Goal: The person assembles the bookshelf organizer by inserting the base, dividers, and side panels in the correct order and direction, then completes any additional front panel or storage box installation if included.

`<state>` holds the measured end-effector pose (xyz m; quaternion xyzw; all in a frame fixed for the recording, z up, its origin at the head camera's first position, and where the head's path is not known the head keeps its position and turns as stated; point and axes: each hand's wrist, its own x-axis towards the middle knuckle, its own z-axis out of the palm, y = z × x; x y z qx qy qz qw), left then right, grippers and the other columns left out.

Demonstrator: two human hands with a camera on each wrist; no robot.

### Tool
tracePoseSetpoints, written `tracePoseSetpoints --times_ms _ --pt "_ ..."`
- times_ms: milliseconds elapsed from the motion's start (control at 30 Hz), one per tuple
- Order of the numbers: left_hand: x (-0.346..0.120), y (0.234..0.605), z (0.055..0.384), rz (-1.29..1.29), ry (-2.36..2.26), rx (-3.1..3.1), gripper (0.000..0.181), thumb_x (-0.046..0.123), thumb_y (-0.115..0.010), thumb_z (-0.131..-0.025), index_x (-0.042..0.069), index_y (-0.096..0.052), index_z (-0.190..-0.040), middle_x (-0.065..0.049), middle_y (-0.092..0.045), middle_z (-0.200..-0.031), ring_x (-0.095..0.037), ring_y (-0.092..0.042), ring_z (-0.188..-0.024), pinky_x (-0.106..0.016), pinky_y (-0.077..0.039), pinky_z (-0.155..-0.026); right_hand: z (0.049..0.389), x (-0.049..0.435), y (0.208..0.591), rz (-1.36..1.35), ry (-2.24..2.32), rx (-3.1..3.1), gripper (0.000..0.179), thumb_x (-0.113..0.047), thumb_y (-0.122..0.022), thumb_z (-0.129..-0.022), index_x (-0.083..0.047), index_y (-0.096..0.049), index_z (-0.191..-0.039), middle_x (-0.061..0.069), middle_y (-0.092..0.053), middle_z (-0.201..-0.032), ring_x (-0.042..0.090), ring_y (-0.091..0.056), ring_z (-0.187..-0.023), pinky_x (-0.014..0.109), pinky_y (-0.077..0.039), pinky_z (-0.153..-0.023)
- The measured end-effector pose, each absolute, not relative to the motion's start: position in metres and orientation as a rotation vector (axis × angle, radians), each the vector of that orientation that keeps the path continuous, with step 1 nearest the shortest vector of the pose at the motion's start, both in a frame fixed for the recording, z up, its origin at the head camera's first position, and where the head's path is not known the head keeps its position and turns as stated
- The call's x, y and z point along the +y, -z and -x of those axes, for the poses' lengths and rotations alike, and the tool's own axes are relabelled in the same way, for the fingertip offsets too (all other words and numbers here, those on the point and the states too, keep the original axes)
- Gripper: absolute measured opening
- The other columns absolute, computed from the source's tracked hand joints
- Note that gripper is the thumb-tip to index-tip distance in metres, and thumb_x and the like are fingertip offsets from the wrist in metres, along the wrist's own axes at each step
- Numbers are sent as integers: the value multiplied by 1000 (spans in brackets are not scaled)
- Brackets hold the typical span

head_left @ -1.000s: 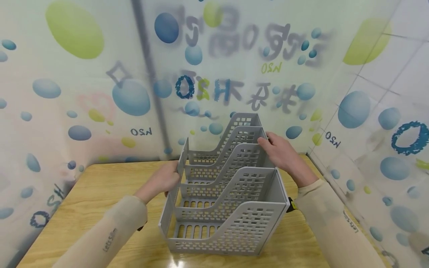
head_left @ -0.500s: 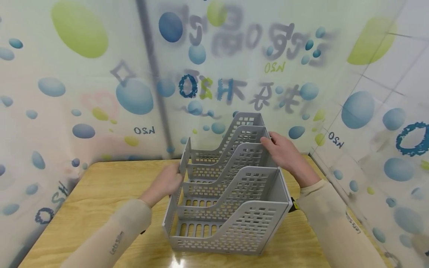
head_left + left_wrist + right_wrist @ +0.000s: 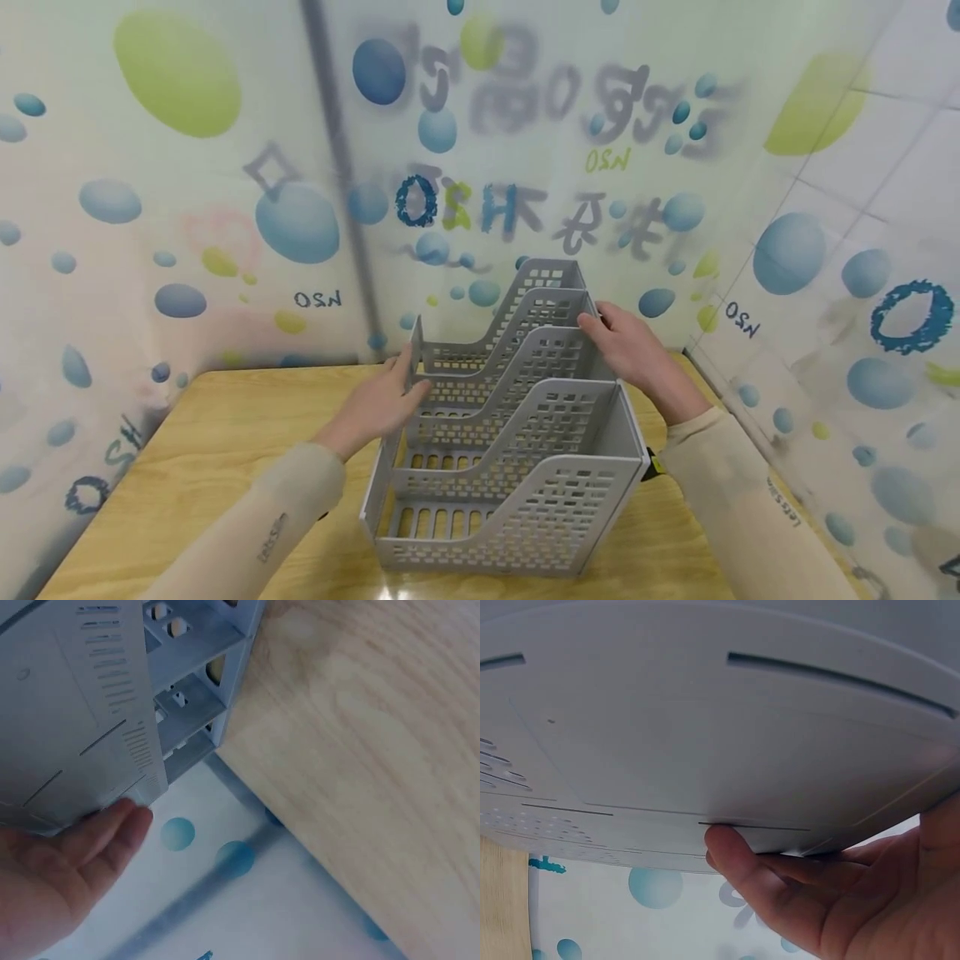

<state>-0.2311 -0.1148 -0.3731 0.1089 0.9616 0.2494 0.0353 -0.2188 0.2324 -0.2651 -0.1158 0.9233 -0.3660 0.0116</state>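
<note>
A grey plastic file organizer (image 3: 618, 429), with slotted dividers that slope down to the left, stands upright on the table between my hands. My left hand (image 3: 375, 408) lies along its low left panel, thumb spread over the panel's edge towards the inside. In the left wrist view the fingers (image 3: 112, 840) reach flat along the outer face of that panel. At the tall right side, my right hand (image 3: 633, 350) holds the upper edge, thumb over the top. The right wrist view shows fingers (image 3: 739, 859) against the smooth outer face. The organizer's compartments hold nothing.
A wood-grain table (image 3: 247, 433) carries the organizer, its far edge close to a patterned backdrop (image 3: 225, 167) with blue and green dots. Another backdrop panel (image 3: 870, 333) rises along the right edge. A black and yellow piece (image 3: 652, 464) shows by my right sleeve.
My left hand has loosened from gripping the left panel; its fingers have straightened and its thumb has come over the edge. The right hand and organizer stay in place.
</note>
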Motion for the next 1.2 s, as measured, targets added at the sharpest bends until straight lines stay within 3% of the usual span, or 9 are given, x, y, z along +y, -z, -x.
tracePoseSetpoints --times_ms 67,133,200,233,300,433,700,1000,1200 --pt "-115 374 232 -346 -761 2932 83 50 -36 -109 1 1 -164 -31 -32 -161 -50 -50 -135 -61 -41 -110 219 232 267 366 1141 2881 39 -33 -38 -114 1 -50 -128 19 -54 -110 34 -51 -100 44 -39 -81" --pt "-114 377 232 -341 -781 2910 83 46 -38 -110 1 5 -164 -31 -54 -145 -45 -66 -113 -56 -51 -99 219 231 267 368 1137 2884 37 -32 -37 -114 1 -50 -125 20 -53 -107 34 -51 -99 45 -39 -81" --pt "-113 380 232 -357 -805 2891 83 43 -39 -110 0 8 -163 -29 -67 -124 -40 -72 -87 -52 -57 -83 219 231 267 369 1134 2890 36 -32 -38 -114 1 -50 -124 19 -52 -105 34 -51 -98 45 -38 -81" --pt "-112 382 231 -368 -811 2891 83 43 -39 -110 -1 9 -162 -29 -67 -123 -40 -72 -86 -52 -57 -83 219 231 267 368 1131 2893 35 -31 -37 -114 0 -50 -121 18 -51 -101 34 -50 -96 45 -38 -80" --pt "-111 386 231 -385 -826 2886 83 43 -37 -111 -2 10 -162 -31 -66 -125 -41 -72 -91 -53 -56 -86 218 231 266 369 1130 2895 35 -32 -37 -114 0 -51 -121 18 -51 -101 34 -50 -97 45 -38 -80" --pt "-110 394 230 -406 -839 2914 83 47 -34 -112 -4 8 -161 -31 -39 -157 -48 -54 -132 -58 -40 -112 217 231 266 365 1134 2891 35 -32 -37 -114 0 -51 -121 18 -51 -102 34 -50 -98 46 -38 -81" --pt "-110 410 231 -351 -877 2874 84 52 -32 -111 1 11 -163 -34 -43 -153 -47 -59 -126 -59 -43 -108 217 231 265 364 1126 2896 36 -33 -37 -114 0 -50 -122 19 -51 -103 35 -51 -99 46 -38 -81" --pt "-109 424 230 -328 -874 2892 85 54 -32 -110 2 10 -163 -34 -48 -149 -49 -56 -129 -60 -43 -109 218 230 264 377 1124 2891 39 -34 -36 -114 0 -49 -124 21 -53 -109 36 -50 -103 47 -38 -82" --pt "-109 430 232 -282 -946 2852 83 56 -27 -110 6 10 -164 -32 -42 -155 -48 -48 -138 -60 -37 -114 218 231 264 369 1120 2893 40 -36 -35 -114 0 -49 -125 20 -53 -109 36 -51 -103 46 -38 -82"
